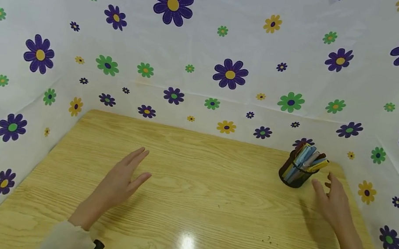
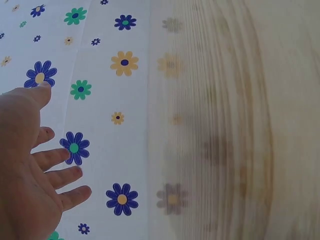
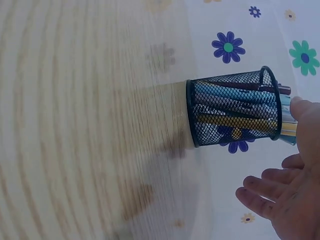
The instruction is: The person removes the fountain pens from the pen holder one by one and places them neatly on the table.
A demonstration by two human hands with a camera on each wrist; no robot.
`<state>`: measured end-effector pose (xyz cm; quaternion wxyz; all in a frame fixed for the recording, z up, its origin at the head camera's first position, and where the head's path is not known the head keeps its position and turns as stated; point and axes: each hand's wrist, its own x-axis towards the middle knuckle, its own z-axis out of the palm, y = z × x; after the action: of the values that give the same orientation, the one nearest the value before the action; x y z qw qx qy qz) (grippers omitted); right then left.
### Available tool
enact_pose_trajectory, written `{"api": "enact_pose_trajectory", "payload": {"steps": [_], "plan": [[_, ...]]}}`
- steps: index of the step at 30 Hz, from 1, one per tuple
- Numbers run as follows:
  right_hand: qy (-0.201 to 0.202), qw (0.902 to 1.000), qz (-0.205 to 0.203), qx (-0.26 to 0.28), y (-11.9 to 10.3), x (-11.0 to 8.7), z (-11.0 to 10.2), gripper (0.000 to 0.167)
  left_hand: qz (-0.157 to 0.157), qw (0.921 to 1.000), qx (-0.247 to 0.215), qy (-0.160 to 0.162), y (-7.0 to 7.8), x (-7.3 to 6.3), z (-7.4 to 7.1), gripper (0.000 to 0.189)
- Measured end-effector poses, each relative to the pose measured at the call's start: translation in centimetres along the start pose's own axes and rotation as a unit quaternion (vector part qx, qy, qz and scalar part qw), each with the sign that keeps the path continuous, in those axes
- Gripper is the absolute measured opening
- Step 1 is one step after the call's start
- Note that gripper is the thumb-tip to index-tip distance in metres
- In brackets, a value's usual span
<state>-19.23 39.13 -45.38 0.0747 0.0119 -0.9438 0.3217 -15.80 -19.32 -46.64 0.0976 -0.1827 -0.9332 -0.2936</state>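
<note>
A black mesh pen cup [image 1: 293, 175] full of markers [image 1: 307, 159] stands upright at the back right of the wooden table. Just to its right hovers my right hand [image 1: 333, 204], fingers loosely bent, holding nothing. In the right wrist view the thumb of that hand [image 3: 297, 185] overlaps the marker ends above the rim of the mesh cup [image 3: 235, 107]. Over the left half of the table is my left hand [image 1: 119, 181], its fingers extended and the thumb spread away. The left wrist view shows the left hand [image 2: 35, 165] with spread fingers and nothing in the palm.
White cloth [image 1: 197, 44] printed with purple, green and yellow flowers encloses the back and both sides of the table [image 1: 190, 176]. A few small dark specks [image 1: 268, 240] lie on the wood toward the front right. Each sleeve has a black strap piece near the cuff.
</note>
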Motion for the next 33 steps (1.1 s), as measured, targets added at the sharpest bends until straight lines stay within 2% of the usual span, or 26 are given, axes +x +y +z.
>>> {"api": "enact_pose_trajectory", "payload": {"steps": [5,12,17,27,33], "plan": [[0.015,0.9992,-0.002,0.036,0.3,0.8,0.5,0.075,-0.001,0.9997,-0.023,0.0,0.8,0.5,0.9,0.067],[0.006,0.9966,0.019,0.08,0.4,1.4,1.1,0.079,-0.022,0.9978,-0.062,-0.002,2.2,1.1,2.3,0.064],[0.008,0.9949,0.031,0.096,0.4,1.8,1.3,0.08,-0.024,0.996,-0.085,-0.012,3.4,1.7,3.3,0.063],[0.002,0.9911,0.013,0.132,0.5,2.4,1.8,0.078,-0.022,0.9944,-0.097,-0.035,5.2,2.6,4.9,0.062],[-0.006,0.9875,0.009,0.157,0.6,2.8,2.0,0.074,-0.019,0.9932,-0.106,-0.045,5.8,3.1,5.7,0.062]]}}
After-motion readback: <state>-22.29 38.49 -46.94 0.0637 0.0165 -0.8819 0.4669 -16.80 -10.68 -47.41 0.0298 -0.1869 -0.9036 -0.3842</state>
